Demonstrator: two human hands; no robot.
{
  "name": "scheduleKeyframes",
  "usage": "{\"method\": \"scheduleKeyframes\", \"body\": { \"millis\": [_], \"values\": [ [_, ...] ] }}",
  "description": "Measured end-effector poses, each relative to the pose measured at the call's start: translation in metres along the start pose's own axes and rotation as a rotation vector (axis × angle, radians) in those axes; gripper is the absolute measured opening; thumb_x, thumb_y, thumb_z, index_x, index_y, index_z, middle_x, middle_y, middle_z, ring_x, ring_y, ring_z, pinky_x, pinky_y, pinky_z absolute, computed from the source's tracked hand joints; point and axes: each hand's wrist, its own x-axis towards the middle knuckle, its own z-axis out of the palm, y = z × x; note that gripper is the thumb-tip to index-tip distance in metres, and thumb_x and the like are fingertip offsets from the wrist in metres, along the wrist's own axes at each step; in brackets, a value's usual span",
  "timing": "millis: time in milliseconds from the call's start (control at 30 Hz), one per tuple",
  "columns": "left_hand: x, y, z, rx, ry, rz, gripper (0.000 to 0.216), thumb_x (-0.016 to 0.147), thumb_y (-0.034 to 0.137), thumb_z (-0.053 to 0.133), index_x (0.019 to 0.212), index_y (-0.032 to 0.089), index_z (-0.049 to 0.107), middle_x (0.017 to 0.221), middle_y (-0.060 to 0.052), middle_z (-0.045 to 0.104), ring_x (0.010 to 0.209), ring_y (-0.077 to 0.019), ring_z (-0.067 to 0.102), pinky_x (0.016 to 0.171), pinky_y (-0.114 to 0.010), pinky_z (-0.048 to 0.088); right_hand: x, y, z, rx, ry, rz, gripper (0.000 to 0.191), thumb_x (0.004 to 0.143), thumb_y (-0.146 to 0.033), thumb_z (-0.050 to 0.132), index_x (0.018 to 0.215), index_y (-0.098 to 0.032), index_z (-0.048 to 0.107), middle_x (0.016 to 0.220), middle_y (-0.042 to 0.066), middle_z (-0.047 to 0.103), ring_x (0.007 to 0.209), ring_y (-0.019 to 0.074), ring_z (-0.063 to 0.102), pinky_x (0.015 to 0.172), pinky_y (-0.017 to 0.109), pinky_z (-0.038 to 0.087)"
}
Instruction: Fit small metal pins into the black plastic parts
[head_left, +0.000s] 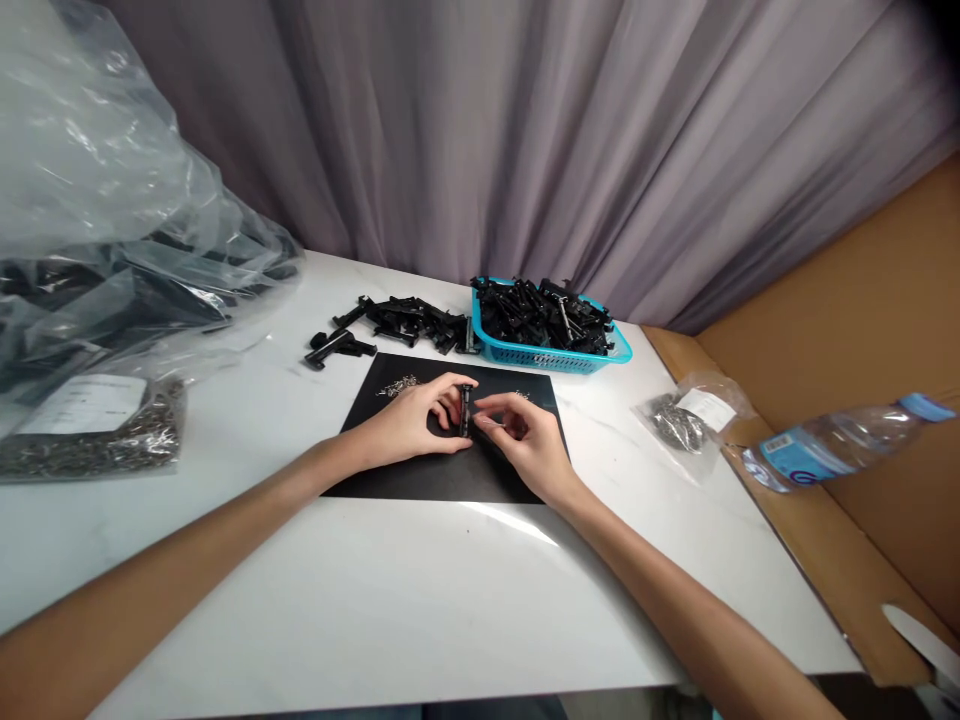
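Note:
Between the thumb and fingers of my left hand (411, 418) is a narrow black plastic part (466, 410), held upright by its two ends. My right hand (529, 440) is close on its right side, thumb and forefinger pinched together at the part's edge. Whatever is in that pinch is too small to make out. Both hands are above a black mat (442, 480). Small metal pieces (401, 385) lie in a pile at the mat's back left, and a smaller group of metal pieces (519, 396) lies at its back right.
A blue basket (555, 358) heaped with black parts stands behind the mat. Loose black parts (405, 320) lie left of it. Large plastic bags (135, 240) and a bag of metal pieces (97, 440) occupy the left. At right are a small bag (682, 420) and a bottle (840, 445).

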Motion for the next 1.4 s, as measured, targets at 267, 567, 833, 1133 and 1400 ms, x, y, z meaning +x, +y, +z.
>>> {"method": "scheduleKeyframes", "body": {
  "millis": [267,567,833,1133,1400],
  "values": [
    [0.0,0.002,0.001,0.055,0.013,0.011,0.069,0.075,0.04,0.082,0.137,0.023,0.056,0.093,-0.001,0.066,0.079,-0.0172,0.061,0.078,-0.036,0.056,0.003,0.001,-0.002,0.06,-0.064,0.067,0.019,0.092,-0.038,0.071,0.093,-0.021,0.076,0.087,0.001,0.074,0.065,0.0138,0.052,0.061,0.027,0.04],
    [0.0,0.004,0.0,0.146,0.057,0.065,0.068,0.074,0.043,0.085,0.136,0.028,0.061,0.095,-0.001,0.061,0.081,-0.0174,0.06,0.078,-0.034,0.058,0.006,0.003,-0.004,0.192,-0.084,0.153,0.028,0.085,-0.047,0.078,0.087,-0.019,0.078,0.081,0.001,0.073,0.06,0.0124,0.051,0.058,0.027,0.041],
    [-0.002,0.006,0.001,0.185,0.11,0.117,0.068,0.074,0.048,0.086,0.136,0.032,0.063,0.127,-0.006,0.055,0.095,-0.0195,0.064,0.087,-0.036,0.06,0.008,0.002,-0.01,0.247,-0.114,0.168,0.03,0.083,-0.048,0.079,0.087,-0.019,0.078,0.083,0.002,0.073,0.068,0.0138,0.058,0.063,0.026,0.046],
    [-0.003,0.011,0.001,0.251,0.191,0.15,0.066,0.075,0.04,0.084,0.134,0.025,0.06,0.126,-0.007,0.066,0.096,-0.0227,0.068,0.094,-0.039,0.056,0.007,-0.007,-0.013,0.267,-0.112,0.175,0.03,0.082,-0.05,0.079,0.088,-0.02,0.079,0.089,0.004,0.077,0.083,0.0193,0.069,0.073,0.03,0.054],
    [-0.004,0.009,0.003,0.227,0.21,0.195,0.061,0.074,0.033,0.084,0.129,0.024,0.061,0.122,-0.006,0.064,0.092,-0.0209,0.068,0.09,-0.036,0.055,0.004,-0.013,-0.015,0.184,-0.108,0.139,0.025,0.084,-0.045,0.08,0.084,-0.021,0.08,0.082,0.003,0.074,0.069,0.0157,0.059,0.061,0.029,0.045]
  ]
}}
